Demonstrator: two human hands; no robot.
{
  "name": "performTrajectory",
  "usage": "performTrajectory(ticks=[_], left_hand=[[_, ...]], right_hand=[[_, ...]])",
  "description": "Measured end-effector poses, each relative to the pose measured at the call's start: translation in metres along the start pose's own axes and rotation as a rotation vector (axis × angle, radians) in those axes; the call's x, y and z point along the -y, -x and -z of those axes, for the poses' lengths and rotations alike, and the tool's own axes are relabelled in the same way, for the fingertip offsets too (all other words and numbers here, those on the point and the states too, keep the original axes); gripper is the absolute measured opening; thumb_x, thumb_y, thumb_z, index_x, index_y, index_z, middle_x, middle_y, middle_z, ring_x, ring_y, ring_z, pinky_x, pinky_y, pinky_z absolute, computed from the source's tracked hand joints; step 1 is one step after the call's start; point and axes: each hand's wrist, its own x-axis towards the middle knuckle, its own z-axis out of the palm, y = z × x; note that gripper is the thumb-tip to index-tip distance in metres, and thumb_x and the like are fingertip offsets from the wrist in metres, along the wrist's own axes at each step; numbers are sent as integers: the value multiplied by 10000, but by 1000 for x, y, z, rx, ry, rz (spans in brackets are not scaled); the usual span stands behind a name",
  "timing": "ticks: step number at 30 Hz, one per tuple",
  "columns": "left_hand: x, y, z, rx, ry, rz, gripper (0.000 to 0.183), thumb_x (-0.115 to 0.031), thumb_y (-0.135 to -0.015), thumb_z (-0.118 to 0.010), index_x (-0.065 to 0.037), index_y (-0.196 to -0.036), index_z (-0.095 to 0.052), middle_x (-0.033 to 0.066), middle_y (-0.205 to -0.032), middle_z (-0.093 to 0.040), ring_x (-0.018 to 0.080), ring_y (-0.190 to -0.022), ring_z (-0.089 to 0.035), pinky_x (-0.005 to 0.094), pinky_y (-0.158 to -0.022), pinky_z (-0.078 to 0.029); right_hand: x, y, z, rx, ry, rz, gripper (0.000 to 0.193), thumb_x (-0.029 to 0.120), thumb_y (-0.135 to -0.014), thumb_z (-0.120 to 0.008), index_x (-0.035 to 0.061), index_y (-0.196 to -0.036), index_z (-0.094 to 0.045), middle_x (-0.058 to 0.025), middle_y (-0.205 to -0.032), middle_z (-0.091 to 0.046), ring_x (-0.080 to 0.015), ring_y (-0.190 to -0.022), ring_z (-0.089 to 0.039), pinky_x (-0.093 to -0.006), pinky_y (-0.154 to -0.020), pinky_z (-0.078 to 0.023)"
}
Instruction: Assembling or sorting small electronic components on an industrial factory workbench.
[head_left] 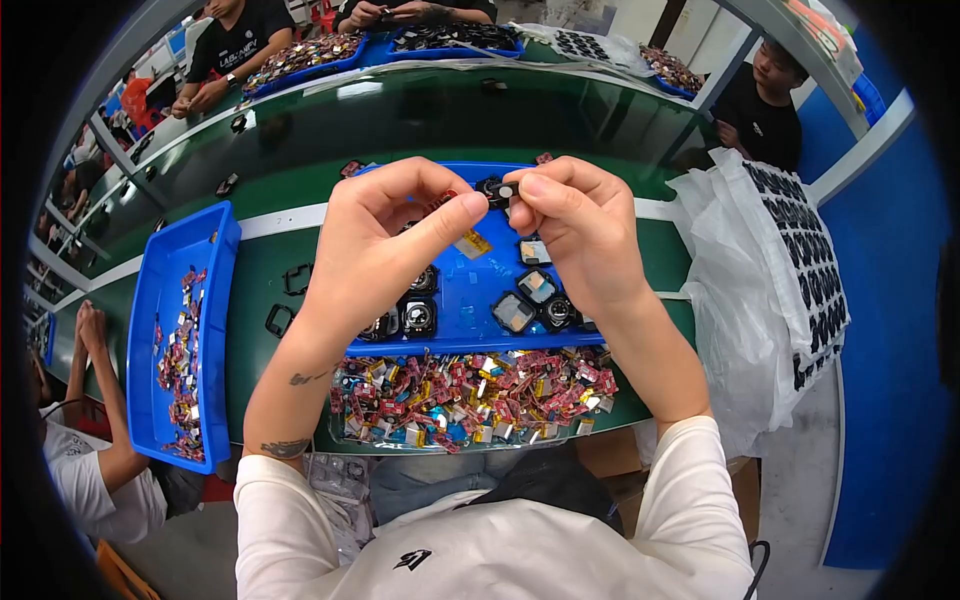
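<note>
Both my hands are raised over the blue tray [465, 292], their fingertips close together. My left hand [385, 240] pinches a small red circuit board [440, 202], mostly hidden by the fingers; a yellow-taped piece [473, 243] shows below the thumb. Between thumb and fingers, my right hand [588, 235] grips a small black part [504, 189] with a round silvery spot. Whether the board and the black part are joined, I cannot tell. In the tray lie several black housings [418, 316] on the left, and more housings [515, 312] with pale insides on the right.
Nearest me, a clear tray holds many red circuit boards [470, 400]. A blue bin [215, 340] of similar boards stands left, beside black frames [279, 320]. White plastic sheeting [715, 270] with rows of black parts [800, 250] lies right. Co-workers sit across the green bench [560, 115] and left.
</note>
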Motion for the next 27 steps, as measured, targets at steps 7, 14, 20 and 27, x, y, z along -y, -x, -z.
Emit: performTrajectory(ticks=[7, 14, 20, 27], left_hand=[[4, 1, 1, 20, 77, 35, 117, -84, -845, -647, 28, -877, -637, 21, -784, -623, 57, -700, -562, 186, -631, -458], [-3, -1, 5, 74, 183, -41, 111, -73, -846, -647, 31, -884, -640, 32, -813, -632, 59, -730, -570, 194, -645, -464], [-6, -2, 15, 4, 112, -9, 116, -89, -825, -668, 16, -873, -662, 11, -768, -631, 44, -724, -565, 179, -637, -443], [-5, -2, 17, 55, 116, -14, 117, -90, -816, -678, 15, -866, -663, 5, -763, -632, 37, -722, -561, 176, -635, -436]], right_hand=[[-4, 3, -5, 74, -16, -21, 139, 123, -844, -628, -12, -863, -651, -60, -748, -647, -94, -684, -600, -220, -635, -465], [1, -13, 15, 131, 612, 163, 145, 58, -777, -655, 34, -919, -670, -44, -696, -643, -83, -641, -605, -223, -609, -479], [-16, -23, 44, 417, 1414, 223, 350, 72, -734, -653, 149, -1075, -659, -41, -733, -646, -221, -659, -618, -323, -638, -487], [-31, -21, 62, 451, 1639, -47, 354, 38, -698, -665, 146, -1034, -676, -63, -878, -575, -241, -873, -581, -339, -737, -475]])
